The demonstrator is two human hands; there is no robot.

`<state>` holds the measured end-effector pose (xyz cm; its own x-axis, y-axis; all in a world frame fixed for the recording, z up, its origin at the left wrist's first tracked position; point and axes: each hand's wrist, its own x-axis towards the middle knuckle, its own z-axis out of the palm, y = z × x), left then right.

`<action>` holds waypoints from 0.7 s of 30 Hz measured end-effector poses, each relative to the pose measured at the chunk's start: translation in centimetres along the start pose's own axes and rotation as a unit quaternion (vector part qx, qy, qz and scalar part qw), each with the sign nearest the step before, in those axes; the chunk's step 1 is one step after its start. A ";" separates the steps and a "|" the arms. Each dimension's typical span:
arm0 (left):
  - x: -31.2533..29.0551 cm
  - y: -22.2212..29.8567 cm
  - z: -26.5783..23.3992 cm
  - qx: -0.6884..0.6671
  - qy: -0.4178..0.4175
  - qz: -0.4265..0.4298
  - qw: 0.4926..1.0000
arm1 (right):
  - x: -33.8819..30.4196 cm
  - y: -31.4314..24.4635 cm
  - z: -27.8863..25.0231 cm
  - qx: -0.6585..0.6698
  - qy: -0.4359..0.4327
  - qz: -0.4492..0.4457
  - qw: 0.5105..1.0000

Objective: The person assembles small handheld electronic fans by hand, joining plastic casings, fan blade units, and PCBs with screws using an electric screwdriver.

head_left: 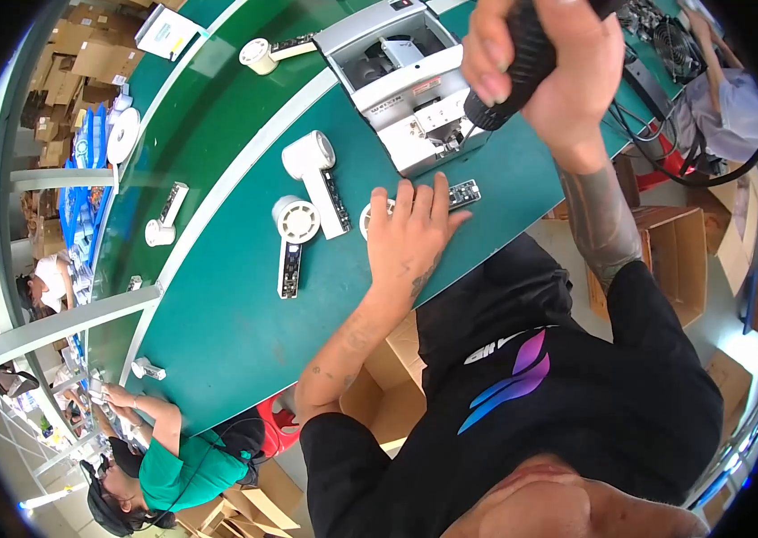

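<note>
My right hand [558, 81] is wrapped round a black electric screwdriver [531, 54]. The screwdriver's tip is down at the front of a grey-and-white screw feeder [394, 99]. My left hand [410, 238] lies palm down with its fingers stretched out over a white handheld fan body. That fan's circuit board [464, 194] shows past my fingertips, and most of its round head is hidden under the hand. To its left lie two more white fan bodies: one [314, 170] beside the feeder, another [296, 221] closer to me, both with circuit boards showing along their handles.
A green conveyor belt [217, 108] behind a pale rail carries more fan parts [258, 56]. At the left a person in a green shirt [186, 471] works at the same table. Another person's arm [711, 54] is at the upper right, near black cables. Cardboard boxes [675, 260] stand below.
</note>
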<state>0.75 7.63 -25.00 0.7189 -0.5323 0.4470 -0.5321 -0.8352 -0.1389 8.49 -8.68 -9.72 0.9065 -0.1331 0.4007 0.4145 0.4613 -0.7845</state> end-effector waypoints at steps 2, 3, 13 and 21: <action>0.1 0.0 0.1 -0.007 -0.002 -0.012 1.000 | -0.1 0.5 0.2 -0.053 -0.024 -0.017 0.998; 0.1 0.1 0.2 -0.012 -0.002 -0.023 1.000 | 0.1 1.3 0.1 -0.079 -0.047 -0.054 0.994; 0.2 0.0 0.4 -0.089 0.026 -0.051 0.994 | -1.1 3.9 0.0 -0.128 -0.100 -0.051 0.985; 0.4 -0.1 0.2 -0.104 0.008 -0.049 0.993 | -3.2 4.6 -3.2 -0.089 -0.121 -0.050 0.987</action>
<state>1.16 7.52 -24.98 0.7654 -0.4457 0.4642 -0.5418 -0.8356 0.0911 7.78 -8.93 -16.14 0.8234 0.0537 0.5649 0.5282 0.2915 -0.7975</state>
